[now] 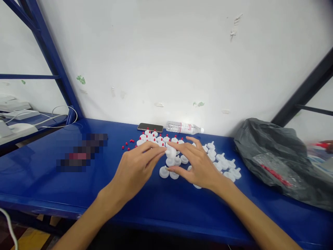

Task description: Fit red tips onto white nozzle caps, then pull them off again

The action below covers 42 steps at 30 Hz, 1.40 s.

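A white plastic spout cap [171, 152], a round lid with a thin nozzle, is held up over the table and looks slightly blurred. Thumb and fingers of my right hand [199, 162] close around it from the right. From the left, my left hand [140, 163] brings pinched fingertips to its nozzle; what they hold, if anything, is hidden. Behind my hands stand several white spout caps with red tips [159, 138]. Loose red tips [126, 143] lie to the left. Bare white spout caps [222, 161] are scattered on the right, and others [164, 172] lie below my hands.
On the blue table [117, 215], a phone [150, 127] and a clear plastic bottle [183, 127] lie by the wall. At right, a black plastic bag [270, 146] carries a clear bag of red pieces [277, 175]. A pixelated patch [83, 152] covers something at left.
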Tool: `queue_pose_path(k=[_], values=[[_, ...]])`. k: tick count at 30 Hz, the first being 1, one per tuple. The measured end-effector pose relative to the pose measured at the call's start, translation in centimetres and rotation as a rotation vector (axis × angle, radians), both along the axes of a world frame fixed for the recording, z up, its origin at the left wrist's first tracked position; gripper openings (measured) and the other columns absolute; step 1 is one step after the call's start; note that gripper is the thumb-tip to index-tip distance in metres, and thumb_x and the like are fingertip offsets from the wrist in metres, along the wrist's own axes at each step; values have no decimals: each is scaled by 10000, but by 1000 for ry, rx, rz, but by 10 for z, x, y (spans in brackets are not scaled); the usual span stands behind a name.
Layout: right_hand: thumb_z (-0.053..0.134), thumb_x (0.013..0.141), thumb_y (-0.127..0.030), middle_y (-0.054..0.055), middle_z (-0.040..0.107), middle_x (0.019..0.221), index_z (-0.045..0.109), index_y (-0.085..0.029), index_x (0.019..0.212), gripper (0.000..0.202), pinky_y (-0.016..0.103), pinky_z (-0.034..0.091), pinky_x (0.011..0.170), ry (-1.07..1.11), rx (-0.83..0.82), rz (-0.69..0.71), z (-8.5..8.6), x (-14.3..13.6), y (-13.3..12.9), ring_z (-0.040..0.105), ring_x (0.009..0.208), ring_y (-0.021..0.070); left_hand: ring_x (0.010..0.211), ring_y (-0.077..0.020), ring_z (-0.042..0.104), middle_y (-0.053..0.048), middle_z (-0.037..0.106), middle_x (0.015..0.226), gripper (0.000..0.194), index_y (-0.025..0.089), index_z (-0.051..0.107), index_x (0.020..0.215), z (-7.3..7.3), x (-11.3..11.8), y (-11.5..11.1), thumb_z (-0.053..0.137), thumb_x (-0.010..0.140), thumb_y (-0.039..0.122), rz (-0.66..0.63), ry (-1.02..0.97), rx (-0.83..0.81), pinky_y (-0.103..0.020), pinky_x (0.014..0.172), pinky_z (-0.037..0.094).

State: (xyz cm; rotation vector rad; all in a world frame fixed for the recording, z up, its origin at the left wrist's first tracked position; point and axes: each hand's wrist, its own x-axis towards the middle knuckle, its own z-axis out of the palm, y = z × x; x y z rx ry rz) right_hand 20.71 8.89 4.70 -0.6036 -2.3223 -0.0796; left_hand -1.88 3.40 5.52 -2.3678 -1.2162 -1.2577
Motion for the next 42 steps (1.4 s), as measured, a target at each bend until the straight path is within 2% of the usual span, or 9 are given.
queue_pose_path(k=[4,11,15,21,26,29,32,36,42], values=[[673,975,-356,75,775,1102,618,-220,1259,320,541,343,1139,39,101,23,-1,-1,0,733,972,221,919,-124,697,-17,726,1091,201,226,668,1186,-8,14,-4,546,1027,211,27,26,-1,-212,744,516],[687,960,-241,84,782,1131,601,-178,1289,346,512,345,1164,83,166,89,-1,-2,-2,749,1000,205,792,-181,664,-26,668,910,247,223,625,1138,-10,17,-4,422,1072,349,224,287,-67,-259,514,369],[675,974,-246,57,785,1137,610,-204,1282,317,505,316,1181,58,189,94,-1,-1,-2,752,992,194,758,-190,601,-21,631,871,266,221,591,1002,-4,15,-5,352,1082,306,203,343,-188,-281,529,306],[663,992,-277,-9,805,1083,648,-232,1239,252,484,254,1187,-14,362,-14,7,-8,-8,739,1043,194,640,-151,471,27,536,710,335,217,469,788,-4,18,-11,337,1076,328,85,57,-354,-298,595,281],[680,961,-184,-4,804,1105,672,-246,1215,262,445,309,1150,-30,559,-160,17,13,3,742,1049,205,537,-128,300,53,321,588,460,227,295,652,6,-3,-10,331,1050,454,43,-409,-545,-306,531,220],[717,940,-292,32,810,1032,687,-243,1143,210,501,349,1117,91,456,-352,20,36,21,757,953,241,543,-134,282,52,280,583,479,231,273,629,23,-33,-5,360,1026,486,137,-482,-517,-309,538,239],[699,938,-314,43,795,1058,654,-234,1172,251,501,392,1086,198,266,-420,18,40,29,747,934,243,601,-158,403,32,412,611,439,223,400,641,31,-54,2,384,1008,462,361,-237,-484,-318,600,292],[642,946,-256,4,784,1044,635,-248,1098,152,492,345,1144,164,104,-305,11,19,20,734,954,212,823,-225,598,-33,670,897,325,235,669,862,18,-58,15,423,982,410,447,30,-544,-352,758,397],[635,971,-247,82,671,1313,664,-235,1017,56,484,381,1101,43,46,-166,1,5,12,620,1226,260,1036,-281,639,-75,724,1102,333,232,716,1054,-7,-64,29,402,965,301,373,184,-529,-392,906,466]])
